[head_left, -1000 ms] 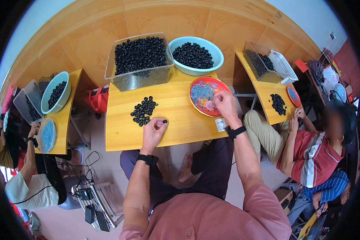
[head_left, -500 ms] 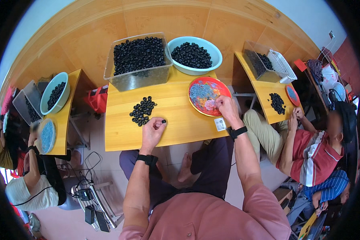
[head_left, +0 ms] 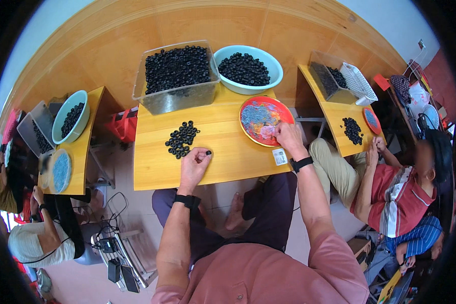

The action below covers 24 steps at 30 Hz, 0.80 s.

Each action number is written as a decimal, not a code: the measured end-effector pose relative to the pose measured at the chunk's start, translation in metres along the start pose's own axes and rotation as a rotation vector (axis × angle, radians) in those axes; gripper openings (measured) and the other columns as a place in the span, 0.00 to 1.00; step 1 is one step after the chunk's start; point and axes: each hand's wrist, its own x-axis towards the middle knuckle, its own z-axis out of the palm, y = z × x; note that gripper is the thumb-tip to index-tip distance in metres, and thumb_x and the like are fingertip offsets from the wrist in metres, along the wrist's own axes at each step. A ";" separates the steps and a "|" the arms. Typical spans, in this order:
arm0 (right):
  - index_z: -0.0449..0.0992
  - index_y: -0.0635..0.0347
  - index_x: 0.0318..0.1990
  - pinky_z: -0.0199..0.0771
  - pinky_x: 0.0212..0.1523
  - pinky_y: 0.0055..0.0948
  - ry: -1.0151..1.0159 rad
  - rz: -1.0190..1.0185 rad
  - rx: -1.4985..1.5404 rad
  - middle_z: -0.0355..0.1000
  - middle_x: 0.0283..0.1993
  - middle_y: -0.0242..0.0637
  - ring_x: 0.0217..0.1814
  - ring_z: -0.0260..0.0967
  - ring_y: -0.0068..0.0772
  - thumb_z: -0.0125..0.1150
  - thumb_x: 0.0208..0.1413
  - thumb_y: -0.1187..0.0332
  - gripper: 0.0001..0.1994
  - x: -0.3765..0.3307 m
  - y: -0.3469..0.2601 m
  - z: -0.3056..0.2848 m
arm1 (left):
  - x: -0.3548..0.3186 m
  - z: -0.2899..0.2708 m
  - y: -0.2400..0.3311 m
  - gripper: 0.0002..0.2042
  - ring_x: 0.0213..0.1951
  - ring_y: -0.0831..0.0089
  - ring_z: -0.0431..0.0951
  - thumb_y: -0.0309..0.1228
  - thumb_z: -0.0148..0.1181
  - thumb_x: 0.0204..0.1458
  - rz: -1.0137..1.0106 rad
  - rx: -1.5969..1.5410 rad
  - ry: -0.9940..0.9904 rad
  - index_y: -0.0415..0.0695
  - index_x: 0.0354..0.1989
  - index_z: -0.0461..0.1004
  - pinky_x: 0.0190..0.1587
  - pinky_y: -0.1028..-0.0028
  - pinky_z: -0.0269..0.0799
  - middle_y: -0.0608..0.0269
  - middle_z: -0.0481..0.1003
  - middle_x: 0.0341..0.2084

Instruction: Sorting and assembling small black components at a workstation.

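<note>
Near the table's front edge, my left hand (head_left: pixel 194 164) pinches a small black ring-shaped part (head_left: pixel 208 152) between thumb and fingertips. Just beyond it lies a loose pile of the same black parts (head_left: pixel 181 139). My right hand (head_left: pixel 290 138) is over the right rim of a round red plate (head_left: pixel 244 133) with a flowered bottom. Its fingers are drawn together at the plate; whatever they grip is too small to make out. Many tiny blue-grey pieces (head_left: pixel 258 115) are spread in the plate, mostly in its far left half.
A clear plastic bin (head_left: pixel 175 101) and a light-blue basin (head_left: pixel 248 91), both full of black parts, stand at the back of the yellow table (head_left: pixel 213 169). A white label (head_left: pixel 279 156) is at the right edge. People sit at side tables left and right.
My hands hold nearly the same places; the right fingers have shifted slightly at the plate. On the left, another person's hand has drawn back from their plate toward their body.
</note>
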 end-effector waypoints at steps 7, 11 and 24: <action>0.81 0.60 0.37 0.79 0.39 0.41 0.170 0.008 0.575 0.79 0.32 0.52 0.37 0.81 0.50 0.61 0.56 0.74 0.05 -0.011 -0.036 -0.027 | 0.000 -0.002 0.003 0.08 0.27 0.85 0.72 0.26 0.67 0.54 0.025 0.078 0.037 0.35 0.39 0.79 0.33 0.80 0.71 0.70 0.76 0.23; 0.80 0.67 0.38 0.78 0.34 0.31 -0.025 -0.017 0.894 0.80 0.29 0.43 0.30 0.80 0.34 0.58 0.56 0.78 0.06 -0.017 -0.061 -0.003 | 0.001 0.003 0.008 0.07 0.26 0.84 0.72 0.25 0.67 0.54 0.073 0.057 0.043 0.35 0.39 0.79 0.32 0.80 0.71 0.69 0.76 0.22; 0.77 0.71 0.41 0.80 0.36 0.27 -0.120 -0.245 0.829 0.80 0.31 0.44 0.32 0.80 0.29 0.62 0.55 0.78 0.08 -0.031 -0.155 0.037 | -0.001 0.001 0.006 0.09 0.28 0.79 0.77 0.27 0.67 0.54 0.050 0.125 0.044 0.36 0.40 0.78 0.35 0.76 0.76 0.62 0.80 0.25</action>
